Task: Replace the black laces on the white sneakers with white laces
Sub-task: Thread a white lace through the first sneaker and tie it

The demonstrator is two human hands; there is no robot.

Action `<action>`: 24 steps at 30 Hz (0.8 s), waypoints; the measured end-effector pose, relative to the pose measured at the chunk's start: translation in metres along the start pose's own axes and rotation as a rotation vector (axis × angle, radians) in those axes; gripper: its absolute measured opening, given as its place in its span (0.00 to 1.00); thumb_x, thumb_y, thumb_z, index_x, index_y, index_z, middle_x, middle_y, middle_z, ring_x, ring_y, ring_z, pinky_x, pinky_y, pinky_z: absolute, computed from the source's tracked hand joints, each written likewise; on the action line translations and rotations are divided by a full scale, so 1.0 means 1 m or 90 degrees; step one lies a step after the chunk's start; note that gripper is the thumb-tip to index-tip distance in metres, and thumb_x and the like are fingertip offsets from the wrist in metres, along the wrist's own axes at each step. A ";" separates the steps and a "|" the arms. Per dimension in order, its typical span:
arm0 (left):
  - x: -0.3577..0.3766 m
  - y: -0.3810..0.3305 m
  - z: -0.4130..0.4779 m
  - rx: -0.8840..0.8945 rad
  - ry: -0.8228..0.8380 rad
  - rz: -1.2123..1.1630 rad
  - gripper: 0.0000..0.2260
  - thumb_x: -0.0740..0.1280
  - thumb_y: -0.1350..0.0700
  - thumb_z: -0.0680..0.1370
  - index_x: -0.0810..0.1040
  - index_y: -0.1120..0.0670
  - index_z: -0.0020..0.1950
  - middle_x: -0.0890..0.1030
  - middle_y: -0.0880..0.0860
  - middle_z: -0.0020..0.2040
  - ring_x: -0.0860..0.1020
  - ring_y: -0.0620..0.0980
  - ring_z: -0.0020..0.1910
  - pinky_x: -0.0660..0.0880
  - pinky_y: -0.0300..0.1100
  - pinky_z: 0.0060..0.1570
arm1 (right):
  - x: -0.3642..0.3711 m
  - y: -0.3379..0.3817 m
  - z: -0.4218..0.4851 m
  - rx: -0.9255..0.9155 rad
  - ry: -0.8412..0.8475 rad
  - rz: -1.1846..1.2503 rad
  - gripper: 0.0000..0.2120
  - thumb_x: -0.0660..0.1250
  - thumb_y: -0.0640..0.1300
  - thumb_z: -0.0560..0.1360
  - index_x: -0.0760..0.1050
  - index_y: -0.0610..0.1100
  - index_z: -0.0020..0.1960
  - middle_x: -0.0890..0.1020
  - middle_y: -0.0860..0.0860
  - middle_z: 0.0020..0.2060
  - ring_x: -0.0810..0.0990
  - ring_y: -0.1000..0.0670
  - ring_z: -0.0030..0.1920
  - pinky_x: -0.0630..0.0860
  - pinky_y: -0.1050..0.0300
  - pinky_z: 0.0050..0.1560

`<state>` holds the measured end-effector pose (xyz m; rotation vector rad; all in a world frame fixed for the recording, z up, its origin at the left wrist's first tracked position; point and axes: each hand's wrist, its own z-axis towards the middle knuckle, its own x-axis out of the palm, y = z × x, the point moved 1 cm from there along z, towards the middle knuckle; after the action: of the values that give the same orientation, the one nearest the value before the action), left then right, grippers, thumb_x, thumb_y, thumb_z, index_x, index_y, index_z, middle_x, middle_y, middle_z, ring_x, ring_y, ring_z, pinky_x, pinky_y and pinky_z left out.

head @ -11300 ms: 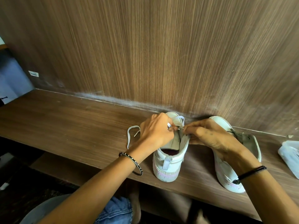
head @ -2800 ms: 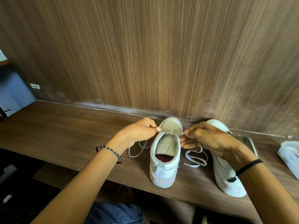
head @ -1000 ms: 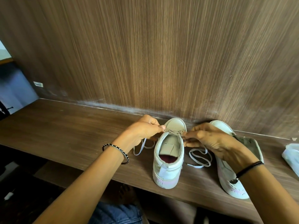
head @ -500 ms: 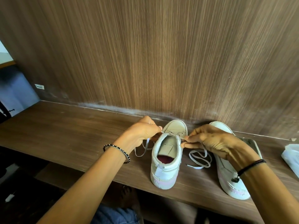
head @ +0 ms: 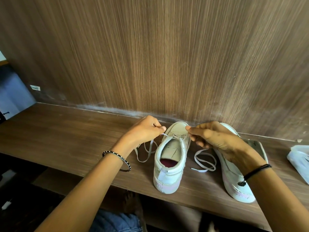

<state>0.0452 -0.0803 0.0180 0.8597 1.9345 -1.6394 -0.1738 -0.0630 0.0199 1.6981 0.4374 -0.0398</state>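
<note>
Two hands on one lace. Left hand (head: 143, 131) pinches the white lace (head: 147, 151) between thumb and forefinger, just left of the centre sneaker (head: 168, 164). Right hand (head: 215, 138) has its fingers curled in a pinch at the toe end on the other side. Half a second ago the right hand sat lower, against the eyelets; now both hands are up by the toe and spread apart, and the lace runs taut from the left pinch into the front crossings. I read that as snugging the lowest rows (threading looks barely begun, the upper eyelets are still bare). Both tails lie slack on the bench (head: 66, 134), one curling left of the sneaker, one looped between the two shoes as before.

Hard to see:
- The strand inside the right pinch is too thin to make out.
- The second sneaker (head: 234, 174) is mostly under the right forearm, so I can't tell whether it is laced.
- No black laces in view anywhere.
- The clear bag (head: 299, 163) is cut off at the right edge, contents unreadable.
</note>
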 end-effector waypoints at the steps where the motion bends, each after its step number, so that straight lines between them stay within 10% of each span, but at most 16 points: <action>1: 0.000 -0.001 -0.001 0.006 -0.006 0.000 0.09 0.69 0.49 0.81 0.84 0.53 0.50 0.85 0.53 0.51 0.81 0.51 0.56 0.75 0.48 0.62 | 0.000 0.001 0.000 -0.010 -0.004 0.000 0.16 0.71 0.49 0.79 0.79 0.40 0.38 0.77 0.47 0.32 0.69 0.54 0.28 0.64 0.65 0.27; 5: -0.003 -0.007 -0.005 0.067 -0.100 0.001 0.07 0.71 0.51 0.79 0.85 0.53 0.50 0.85 0.48 0.43 0.82 0.45 0.46 0.72 0.36 0.41 | 0.000 0.005 -0.001 -0.053 -0.028 0.033 0.16 0.72 0.52 0.78 0.79 0.42 0.37 0.76 0.48 0.32 0.68 0.54 0.28 0.64 0.67 0.26; 18: 0.002 -0.037 -0.015 0.209 0.219 -0.227 0.10 0.72 0.54 0.79 0.82 0.58 0.58 0.82 0.51 0.44 0.78 0.44 0.43 0.73 0.39 0.38 | 0.006 0.020 -0.002 -0.170 -0.034 0.029 0.20 0.67 0.51 0.82 0.76 0.46 0.33 0.72 0.58 0.25 0.69 0.60 0.26 0.65 0.72 0.28; 24: -0.005 -0.023 -0.007 0.131 0.157 -0.237 0.14 0.69 0.48 0.81 0.85 0.58 0.52 0.81 0.49 0.41 0.77 0.44 0.40 0.71 0.35 0.34 | -0.017 0.021 -0.004 -0.122 -0.108 0.174 0.18 0.66 0.54 0.82 0.70 0.47 0.37 0.67 0.54 0.29 0.64 0.54 0.28 0.58 0.62 0.28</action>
<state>0.0327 -0.0765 0.0384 0.8499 2.2260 -2.0602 -0.1844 -0.0659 0.0451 1.5367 0.0776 0.0550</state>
